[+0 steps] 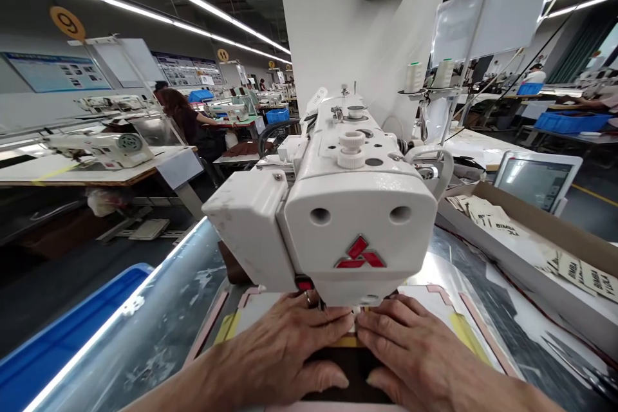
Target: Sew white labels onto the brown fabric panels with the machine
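A white sewing machine head (355, 206) with a red three-diamond logo fills the middle of the view. Below it, my left hand (284, 351) and my right hand (415, 354) lie flat side by side, fingers stretched toward the needle area. They press on a dark piece of fabric (352, 370) with a yellow strip (345, 341) at its far edge, set in a pale template plate (255, 309) with pink edging. My fingertips nearly meet under the machine head. The needle itself is hidden by the head.
A cardboard tray (541, 222) of printed labels runs along the right, with a small screen (538, 180) behind it. A blue bin (62, 335) sits at lower left. Thread cones (413, 77) stand behind. Other sewing stations and a seated person (186, 116) are at the left.
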Motion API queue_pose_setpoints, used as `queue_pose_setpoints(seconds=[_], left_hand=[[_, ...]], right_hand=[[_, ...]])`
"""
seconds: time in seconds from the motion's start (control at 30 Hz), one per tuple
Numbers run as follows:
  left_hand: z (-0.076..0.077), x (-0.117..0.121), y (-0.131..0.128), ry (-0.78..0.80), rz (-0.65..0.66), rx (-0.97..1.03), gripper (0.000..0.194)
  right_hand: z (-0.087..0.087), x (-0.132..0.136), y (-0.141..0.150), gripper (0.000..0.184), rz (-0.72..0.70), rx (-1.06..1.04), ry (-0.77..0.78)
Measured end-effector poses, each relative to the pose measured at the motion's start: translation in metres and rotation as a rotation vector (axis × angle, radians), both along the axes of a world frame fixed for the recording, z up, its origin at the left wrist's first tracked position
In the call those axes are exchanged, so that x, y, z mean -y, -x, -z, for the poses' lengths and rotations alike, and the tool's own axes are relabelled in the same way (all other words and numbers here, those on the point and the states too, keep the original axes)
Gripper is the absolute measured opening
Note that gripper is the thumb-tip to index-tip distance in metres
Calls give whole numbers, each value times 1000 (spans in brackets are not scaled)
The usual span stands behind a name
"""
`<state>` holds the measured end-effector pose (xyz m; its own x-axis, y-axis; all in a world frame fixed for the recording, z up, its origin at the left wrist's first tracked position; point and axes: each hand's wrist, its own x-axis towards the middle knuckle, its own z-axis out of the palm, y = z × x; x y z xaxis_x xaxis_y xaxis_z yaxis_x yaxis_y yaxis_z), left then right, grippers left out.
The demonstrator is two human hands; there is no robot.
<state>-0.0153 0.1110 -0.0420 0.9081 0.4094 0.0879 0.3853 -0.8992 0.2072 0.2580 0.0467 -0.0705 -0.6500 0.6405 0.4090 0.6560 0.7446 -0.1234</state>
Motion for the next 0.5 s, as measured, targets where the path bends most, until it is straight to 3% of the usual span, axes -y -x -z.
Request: queue_pose_setpoints(seconds=[0.2, 0.3, 0.4, 0.5], left_hand=[[2, 1, -1, -28, -12, 23, 55], [0, 1, -2, -83, -11, -23, 63], [-3, 1, -3, -100, -7, -88, 66], [-6, 2, -3, -94, -6, -93, 66]], right_hand=[[-3, 10, -15, 40, -23, 72, -187], [8, 23, -37, 32, 0, 32, -248], [24, 35, -57, 33, 76, -71, -267], [28, 36, -65, 28, 89, -33, -193]])
